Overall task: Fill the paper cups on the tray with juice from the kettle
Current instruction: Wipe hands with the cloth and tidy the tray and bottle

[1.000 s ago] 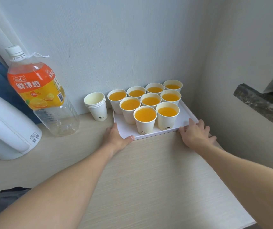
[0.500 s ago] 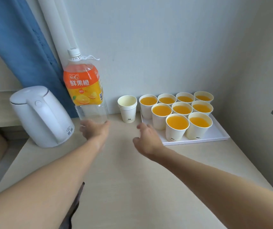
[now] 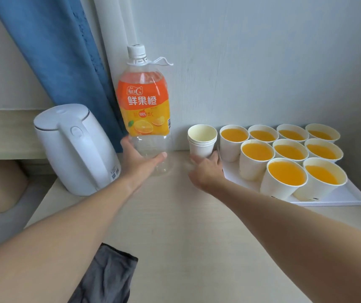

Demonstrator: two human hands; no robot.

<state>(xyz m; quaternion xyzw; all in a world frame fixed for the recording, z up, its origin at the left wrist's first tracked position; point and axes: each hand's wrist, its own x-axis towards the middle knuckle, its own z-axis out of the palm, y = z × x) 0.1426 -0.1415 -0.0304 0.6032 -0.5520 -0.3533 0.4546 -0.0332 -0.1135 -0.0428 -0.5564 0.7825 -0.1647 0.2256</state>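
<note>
The kettle (image 3: 74, 147) stands well to the left of the tray (image 3: 339, 199), on the same pale surface (image 3: 175, 226); I think it is hard and smooth, and heavy if there is drink inside; I would take it by the big handle on its side, not by the round body. The nine paper cups (image 3: 275, 191) sit close together on the tray, and each one has orange juice (image 3: 286, 176) in it up near the top; so the filling looks done to me. Those cups are light and soft; a hard squeeze would bend them and spill the juice, so I would hold one low down and gently, or move the whole tray by its rim.

A stack of empty cups (image 3: 202, 141) stands just beside the left edge of the tray. A tall bottle (image 3: 145, 110) stands between the kettle and the tray; its clear lower part looks empty, so I guess it is light.

I have the left hand (image 3: 138, 160) on the bottle; the fingers and thumb curl round its clear lower part and hold it upright. I have the right hand (image 3: 205, 169) at the foot of the stack; the thumb is on one side and the fingers on the other, so it pinches the stack low down, right next to the tray.
</note>
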